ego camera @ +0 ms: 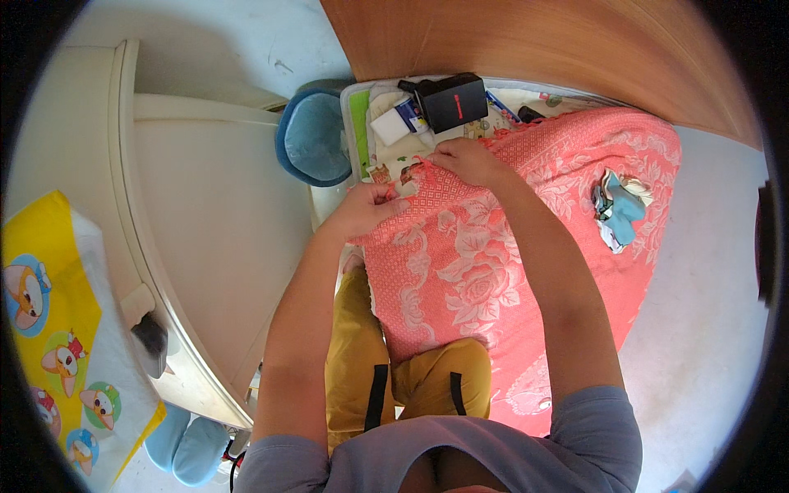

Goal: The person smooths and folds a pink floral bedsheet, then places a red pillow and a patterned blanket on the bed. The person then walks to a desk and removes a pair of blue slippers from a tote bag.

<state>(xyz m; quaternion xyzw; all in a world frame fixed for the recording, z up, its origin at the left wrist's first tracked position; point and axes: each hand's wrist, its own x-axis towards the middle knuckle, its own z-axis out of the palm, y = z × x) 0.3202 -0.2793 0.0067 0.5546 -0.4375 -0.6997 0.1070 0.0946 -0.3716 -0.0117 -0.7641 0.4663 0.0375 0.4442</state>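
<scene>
A pink blanket (478,280) with pale rose patterns and a fringed edge lies spread before me over a bed or low couch. My left hand (368,211) grips its edge near the far left corner, thumb and fingers pinched on the fringe. A little farther off and to the right, my right hand (463,160) holds the same edge; its fingertips are partly hidden. Between the hands the fringe is bunched, beside a pale printed sheet (394,151). On the blanket's right part lies a crumpled blue and white cloth item (621,212).
Beyond the blanket lie a black box (453,103), a white block-like item (389,127) and a blue pen-like object (502,106). A blue lined bin (313,138) stands left. Wooden panel (530,43) rises behind. Cream furniture (216,185), a dog-print sheet (68,345) and blue slippers (200,450) are left.
</scene>
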